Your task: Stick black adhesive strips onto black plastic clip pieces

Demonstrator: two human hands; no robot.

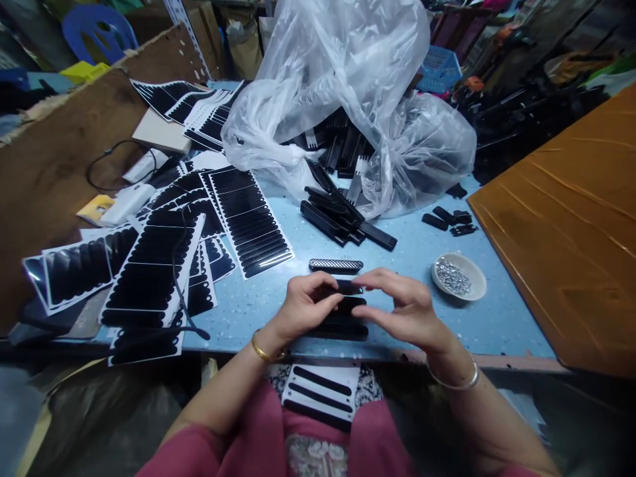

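Note:
My left hand [308, 301] is over the front middle of the table, its thumb and index finger closed on the left end of a short black strip [350, 287]. At the strip's right end is my right hand [407, 306], thumb and fingers apart; whether its fingertips touch the strip I cannot tell. Below my fingers lie more black pieces [342, 329], partly hidden by my left hand. Just beyond my hands rests a black bar with a patterned, perforated-looking top [336, 265]. A white sheet with black strips [320, 392] lies on my lap.
Black sticker sheets [251, 222] spread over the left side, crossed by a dark cord [176, 278]. A clear plastic bag [342, 59] spills black bars [348, 215] at the back. A white bowl [477, 281] holds small metal parts, beside a brown wrapped panel [571, 232].

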